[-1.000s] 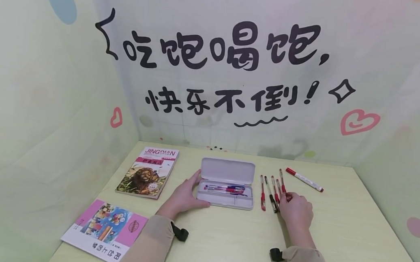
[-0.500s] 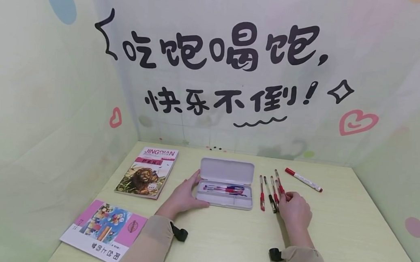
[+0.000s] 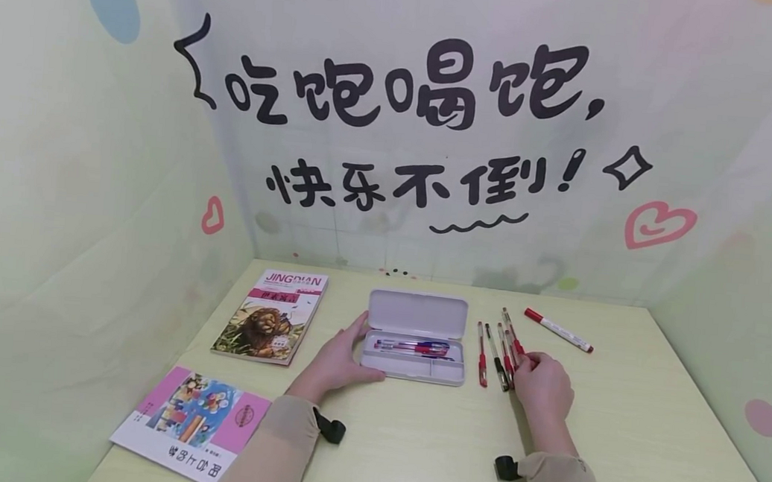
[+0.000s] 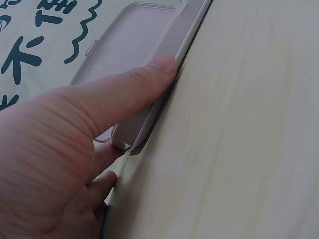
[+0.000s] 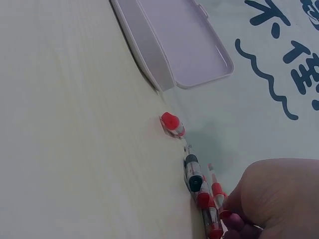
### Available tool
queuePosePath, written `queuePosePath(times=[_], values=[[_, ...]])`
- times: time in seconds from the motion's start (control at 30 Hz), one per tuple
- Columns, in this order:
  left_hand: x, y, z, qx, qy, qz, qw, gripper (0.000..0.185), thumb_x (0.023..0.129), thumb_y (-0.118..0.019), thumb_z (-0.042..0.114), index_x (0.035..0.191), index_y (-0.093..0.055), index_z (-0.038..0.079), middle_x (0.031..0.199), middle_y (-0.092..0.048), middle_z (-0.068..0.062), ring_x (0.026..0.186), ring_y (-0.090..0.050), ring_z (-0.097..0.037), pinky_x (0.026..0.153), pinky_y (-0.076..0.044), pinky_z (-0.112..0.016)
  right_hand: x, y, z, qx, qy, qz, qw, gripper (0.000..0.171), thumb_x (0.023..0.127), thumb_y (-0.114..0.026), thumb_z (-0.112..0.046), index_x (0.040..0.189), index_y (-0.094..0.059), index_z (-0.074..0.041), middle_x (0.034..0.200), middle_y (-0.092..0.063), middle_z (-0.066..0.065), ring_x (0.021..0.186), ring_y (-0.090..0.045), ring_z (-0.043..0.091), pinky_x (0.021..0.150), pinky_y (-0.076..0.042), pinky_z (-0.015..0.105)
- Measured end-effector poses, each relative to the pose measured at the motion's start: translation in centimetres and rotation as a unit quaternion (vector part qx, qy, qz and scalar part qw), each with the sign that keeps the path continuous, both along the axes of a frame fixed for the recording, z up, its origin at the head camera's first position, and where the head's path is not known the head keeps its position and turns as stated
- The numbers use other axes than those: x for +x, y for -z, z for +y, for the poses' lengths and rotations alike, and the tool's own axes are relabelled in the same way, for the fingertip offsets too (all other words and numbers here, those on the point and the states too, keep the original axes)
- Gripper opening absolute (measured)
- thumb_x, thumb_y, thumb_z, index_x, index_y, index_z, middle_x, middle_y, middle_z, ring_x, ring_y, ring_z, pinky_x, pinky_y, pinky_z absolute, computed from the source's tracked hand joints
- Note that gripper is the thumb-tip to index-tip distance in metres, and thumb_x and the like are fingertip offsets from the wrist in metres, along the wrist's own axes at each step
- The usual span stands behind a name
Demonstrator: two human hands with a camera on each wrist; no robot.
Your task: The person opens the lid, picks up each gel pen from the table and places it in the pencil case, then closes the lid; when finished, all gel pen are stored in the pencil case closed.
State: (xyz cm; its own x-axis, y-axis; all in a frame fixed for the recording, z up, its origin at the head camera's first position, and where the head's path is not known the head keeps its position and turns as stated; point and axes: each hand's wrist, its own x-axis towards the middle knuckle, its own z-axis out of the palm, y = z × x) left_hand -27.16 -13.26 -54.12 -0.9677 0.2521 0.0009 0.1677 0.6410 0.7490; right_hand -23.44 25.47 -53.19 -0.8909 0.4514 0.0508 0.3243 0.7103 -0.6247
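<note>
A pale lilac pencil case (image 3: 417,314) lies with its lid up; red and blue gel pens (image 3: 412,347) rest in its long compartment. My left hand (image 3: 339,363) holds the case's left end, thumb along the front wall (image 4: 142,117) and fingers at the far side. To the right of the case, my right hand (image 3: 546,392) pinches a red gel pen (image 3: 513,330), which slants up-left from the fingers. Just left of it lie a black gel pen (image 3: 498,362) and several red ones, the leftmost red pen (image 3: 482,363) a bit apart. The right palm is hidden.
A red-and-white marker (image 3: 558,331) lies behind the right hand. At the left are a book with a lion cover (image 3: 269,319) and a pink-and-white booklet (image 3: 191,425). Printed fabric walls (image 3: 412,250) enclose the table at the back and sides.
The top of the red gel pen in my right hand has swung slightly left, closer to the other pens. My left hand stays on the pencil case.
</note>
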Motion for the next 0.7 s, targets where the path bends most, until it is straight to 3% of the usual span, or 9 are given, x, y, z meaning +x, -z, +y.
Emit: queuePosePath(times=[0.23,0.37,0.53,0.7], values=[[0.0,0.0,0.0,-0.002,0.002,0.0,1.0,0.143,0.068,-0.104,0.049,0.178,-0.017,0.021,0.173,-0.05,0.002,0.168,-0.031,-0.042,0.142,-0.015,-0.062,0.1,-0.6,-0.7,0.011,-0.001,0.081,0.997,0.034,0.111,-0.053,-0.018,0.13,-0.07,0.004,0.124,-0.066,0.031,0.11,-0.064,0.05,0.083,-0.054,0.061],[-0.1,-0.2,0.0,-0.004,0.004,0.002,1.0,0.143,0.068,-0.104,0.049,0.178,-0.017,0.02,0.173,-0.05,0.003,0.168,-0.032,-0.04,0.143,-0.014,-0.06,0.0,-1.2,-1.8,-0.004,-0.018,0.125,0.992,0.032,0.112,-0.054,-0.017,0.133,-0.07,0.002,0.126,-0.065,0.027,0.11,-0.062,0.045,0.088,-0.054,0.06],[-0.1,-0.2,0.0,-0.002,0.005,0.003,1.0,0.143,0.068,-0.103,0.049,0.178,-0.017,0.021,0.173,-0.05,0.003,0.168,-0.032,-0.04,0.143,-0.013,-0.059,-0.4,-1.6,-3.8,-0.013,-0.062,0.138,0.988,0.028,0.112,-0.058,-0.015,0.134,-0.071,-0.004,0.129,-0.066,0.02,0.113,-0.062,0.04,0.094,-0.055,0.056],[0.1,-0.1,0.0,0.002,-0.001,-0.006,1.0,0.143,0.068,-0.104,0.05,0.178,-0.017,0.022,0.174,-0.049,0.003,0.169,-0.027,-0.045,0.141,-0.015,-0.065,-1.0,-1.3,-5.5,0.027,-0.124,0.148,0.981,0.022,0.109,-0.063,-0.013,0.125,-0.075,-0.004,0.126,-0.069,0.021,0.115,-0.064,0.044,0.1,-0.054,0.061]])
